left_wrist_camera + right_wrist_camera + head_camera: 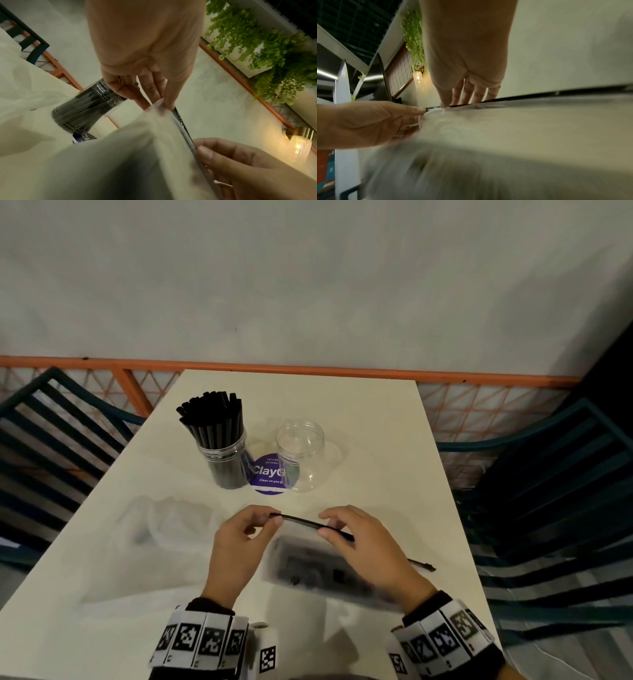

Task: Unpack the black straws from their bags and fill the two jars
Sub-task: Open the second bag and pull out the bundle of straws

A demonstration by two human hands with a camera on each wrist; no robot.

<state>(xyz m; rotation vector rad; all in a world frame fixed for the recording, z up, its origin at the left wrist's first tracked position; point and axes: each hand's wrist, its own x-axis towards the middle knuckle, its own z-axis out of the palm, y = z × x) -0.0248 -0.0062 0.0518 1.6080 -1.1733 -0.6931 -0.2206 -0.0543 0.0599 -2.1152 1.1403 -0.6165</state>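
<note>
Above the table's near middle, both hands hold up a clear plastic bag [315, 566] by the black strip [301, 521] along its top. My left hand [274, 520] pinches the strip's left end. A little to the right, my right hand [325, 530] pinches the same strip. The bag hangs blurred, with dark contents that I cannot make out. In the left wrist view the left hand [165, 104] pinches the bag [137, 148] at its corner. In the right wrist view the right hand [447, 105] grips the top edge. Farther back stand a jar full of black straws [222, 446] and an empty clear jar [300, 455].
A crumpled empty clear bag [168, 522] lies on the cream table [376, 440] to the left. A loose black strip [421, 565] lies near the right edge. A purple round sticker [270, 474] sits between the jars. Dark slatted chairs [548, 491] flank the table.
</note>
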